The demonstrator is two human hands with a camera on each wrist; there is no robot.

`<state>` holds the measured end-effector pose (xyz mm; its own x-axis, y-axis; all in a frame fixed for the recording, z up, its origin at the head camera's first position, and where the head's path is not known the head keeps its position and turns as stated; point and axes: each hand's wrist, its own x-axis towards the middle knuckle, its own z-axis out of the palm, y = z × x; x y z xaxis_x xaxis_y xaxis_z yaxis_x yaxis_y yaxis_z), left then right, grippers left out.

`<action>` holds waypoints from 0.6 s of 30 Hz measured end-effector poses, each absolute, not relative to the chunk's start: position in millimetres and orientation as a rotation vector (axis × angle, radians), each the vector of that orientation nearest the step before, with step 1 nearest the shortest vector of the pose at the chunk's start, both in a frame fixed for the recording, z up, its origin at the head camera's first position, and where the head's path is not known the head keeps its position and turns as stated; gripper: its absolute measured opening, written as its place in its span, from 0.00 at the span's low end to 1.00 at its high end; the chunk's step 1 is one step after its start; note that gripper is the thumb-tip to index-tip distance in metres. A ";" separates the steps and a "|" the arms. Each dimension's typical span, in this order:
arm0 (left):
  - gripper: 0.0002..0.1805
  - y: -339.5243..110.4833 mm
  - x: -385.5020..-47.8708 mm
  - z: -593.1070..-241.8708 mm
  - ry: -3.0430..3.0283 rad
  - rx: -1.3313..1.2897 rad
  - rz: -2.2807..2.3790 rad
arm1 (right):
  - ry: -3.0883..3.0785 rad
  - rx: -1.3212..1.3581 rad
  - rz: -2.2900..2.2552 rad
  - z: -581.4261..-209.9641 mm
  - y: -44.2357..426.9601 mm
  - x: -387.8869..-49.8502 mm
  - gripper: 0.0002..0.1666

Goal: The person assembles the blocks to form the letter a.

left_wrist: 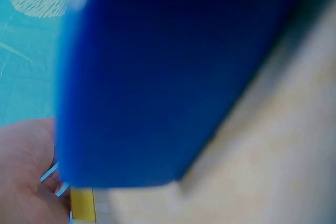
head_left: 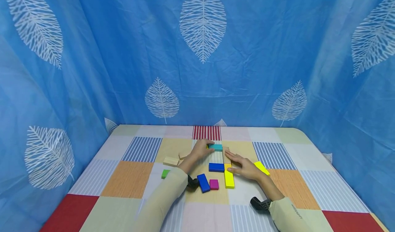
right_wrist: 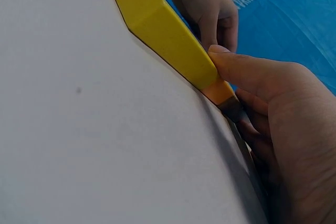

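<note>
My left hand (head_left: 201, 150) has its thumb and fingers about the left end of a teal block (head_left: 217, 147), with a sliver of yellow showing between them. Along a plain wooden block (head_left: 226, 153) lie the extended fingers of my right hand (head_left: 245, 168). Its thumb touches the row's nearer part, where an orange block (right_wrist: 218, 92) meets a yellow block (right_wrist: 163, 35). A blue block (head_left: 216, 167) lies left of that row. In the left wrist view a blurred blue block (left_wrist: 157, 87) hides most of the left hand.
Nearer me lie another blue block (head_left: 203, 183) and a magenta block (head_left: 214, 184). A second yellow block (head_left: 258, 164) is partly behind the right hand. Wooden blocks (head_left: 171, 161) and a green block (head_left: 165, 173) sit left of the left forearm. A blue curtain (head_left: 247, 70) hangs behind the table.
</note>
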<state>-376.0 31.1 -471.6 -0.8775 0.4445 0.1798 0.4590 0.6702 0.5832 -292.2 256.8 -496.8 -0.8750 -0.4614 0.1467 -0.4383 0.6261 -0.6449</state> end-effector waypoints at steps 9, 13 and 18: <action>0.27 27.0 -373.7 -472.0 -2.839 -0.757 -0.984 | 2.803 -0.755 -1.100 -494.1 256.0 -289.3 0.42; 0.28 14.5 -369.7 -468.6 -2.839 -0.730 -0.988 | 2.802 -0.759 -1.092 -492.9 255.7 -288.6 0.43; 0.26 -5.6 -367.8 -467.7 -2.839 -0.748 -0.944 | 2.820 -0.762 -1.077 -495.2 257.0 -289.8 0.42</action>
<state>-367.8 -5.6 -467.7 -0.8807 0.4286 0.2016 0.4639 0.6952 0.5490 -289.8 257.0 -495.2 -0.8799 -0.4531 0.1435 -0.4333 0.6407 -0.6338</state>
